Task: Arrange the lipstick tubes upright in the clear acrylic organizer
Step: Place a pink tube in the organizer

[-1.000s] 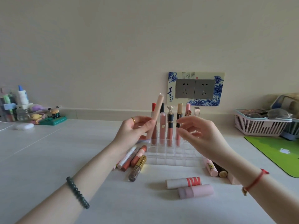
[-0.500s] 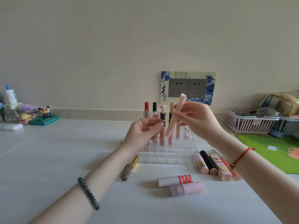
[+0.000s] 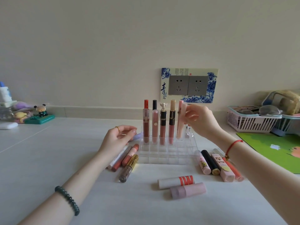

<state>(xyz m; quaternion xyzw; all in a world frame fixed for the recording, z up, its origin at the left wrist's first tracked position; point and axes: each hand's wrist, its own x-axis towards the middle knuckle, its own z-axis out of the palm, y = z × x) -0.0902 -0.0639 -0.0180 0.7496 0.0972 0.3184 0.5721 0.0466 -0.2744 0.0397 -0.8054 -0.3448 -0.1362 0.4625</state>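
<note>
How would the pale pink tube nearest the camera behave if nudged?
The pale pink tube looks round and lies sideways on the smooth table, so it would probably roll. It seems rigid, likely light. The striped tube behind might block it.

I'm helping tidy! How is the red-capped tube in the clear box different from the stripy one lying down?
The red-capped tube stands upright in the organizer; the stripy tube lies flat on the table. The red-capped tube is slim; the stripy tube is fatter. The red-capped tube is see-through; the stripy tube is white. Neither is being held.
</note>
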